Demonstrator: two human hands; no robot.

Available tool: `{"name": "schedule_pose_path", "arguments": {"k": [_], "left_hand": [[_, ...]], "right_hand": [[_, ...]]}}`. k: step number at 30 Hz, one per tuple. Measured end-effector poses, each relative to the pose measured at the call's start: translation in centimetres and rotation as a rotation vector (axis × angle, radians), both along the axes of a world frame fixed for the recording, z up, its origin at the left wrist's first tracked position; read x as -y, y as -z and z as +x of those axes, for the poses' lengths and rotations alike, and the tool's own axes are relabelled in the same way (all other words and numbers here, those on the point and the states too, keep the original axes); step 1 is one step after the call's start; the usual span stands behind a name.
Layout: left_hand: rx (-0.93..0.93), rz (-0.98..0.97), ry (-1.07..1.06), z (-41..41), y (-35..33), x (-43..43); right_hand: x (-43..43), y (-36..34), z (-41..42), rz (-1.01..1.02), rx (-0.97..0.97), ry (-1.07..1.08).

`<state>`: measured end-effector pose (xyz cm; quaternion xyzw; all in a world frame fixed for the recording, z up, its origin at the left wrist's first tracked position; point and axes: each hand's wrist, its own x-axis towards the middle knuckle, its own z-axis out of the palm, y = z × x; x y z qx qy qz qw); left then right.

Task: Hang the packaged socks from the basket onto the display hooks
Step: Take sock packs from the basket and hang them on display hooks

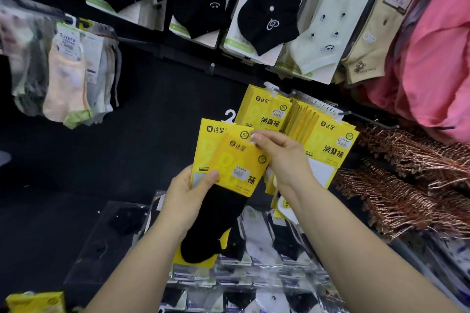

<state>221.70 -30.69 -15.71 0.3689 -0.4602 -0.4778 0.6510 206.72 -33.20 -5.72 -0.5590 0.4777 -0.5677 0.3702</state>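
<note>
Head view:
- left grip [188,193]: clamped on the lower part of 2 sock packs [229,157], thumb across the front, fingers behind.
- front pack [241,162]: glossy yellow card, flat rectangle, tilted right; a black ankle sock hangs below the card.
- rear pack [209,140]: same yellow card, closer to upright, with 1 white plastic hanger hook [230,115] on top.
- right grip [282,157]: thumb and forefinger pinched on the front pack's top right corner.
- Both held packs sit in front of the dark display panel [157,114], lower middle, just left of the hung yellow stock.
- hung yellow packs [330,145]: 1 pack alone at the front left, then a dense row on a thin dark metal peg [371,122]. Can't count the row. Its nearest pack shows a white sock.
- 1 bare short peg [212,68] above them on the panel.
- Top edge of the panel: 3 black sock packs [267,20] on white cards with green strips, 1 cream patterned pack [328,23], 1 beige pack [368,40].
- Left edge: a bunch of pastel socks [66,79] in clear film.
- Right edge: pink fabric [432,58]; below it, 2 heaps of copper-coloured wire hangers [407,173].
- Bottom: rows of clear-wrapped socks [254,262], black and white.
</note>
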Motion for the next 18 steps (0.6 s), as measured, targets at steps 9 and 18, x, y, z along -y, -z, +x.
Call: {"name": "schedule_pose_path", "arguments": {"k": [9, 18], "left_hand": [[0.130, 0.103, -0.194, 1.3, 1.7, 1.1], [0.193, 0.131, -0.117, 1.3, 1.7, 1.3]], "right_hand": [[4.0, -5.3, -2.7, -0.222, 0.003, 0.306], [8.7, -6.7, -1.8, -0.144, -0.083, 0.343]]}}
